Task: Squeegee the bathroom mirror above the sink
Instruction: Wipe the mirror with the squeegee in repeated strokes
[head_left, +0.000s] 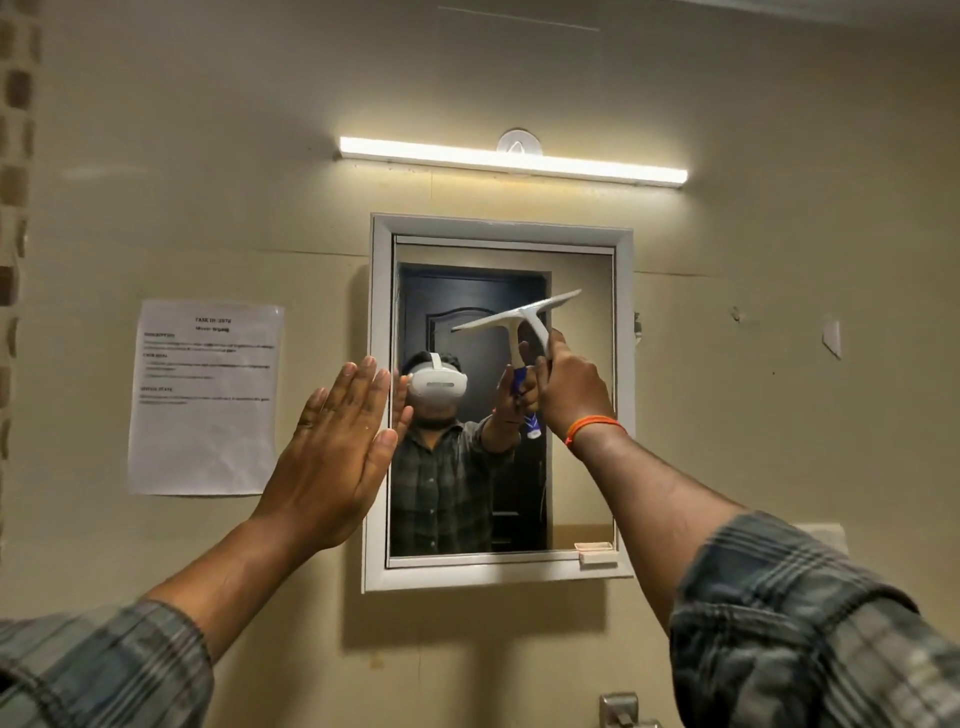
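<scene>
Right hand (571, 387) gripping squeegee (519, 319), handle hidden, left hand (332, 452) flat, fingers spread

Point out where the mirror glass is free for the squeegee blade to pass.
Free: the glass strip between the white plastic squeegee and the white-framed mirror top, and the lower glass. Crowded: mid-height, where the open left hand covers the left frame and the right hand grips the handle.

Beige, scuffed wall (779, 260), lit by a glowing tube light (511, 161) mounted at a slight tilt. Taped at left, a printed paper sheet (205, 397). Brown tile strip (15, 208) along far left edge.
</scene>
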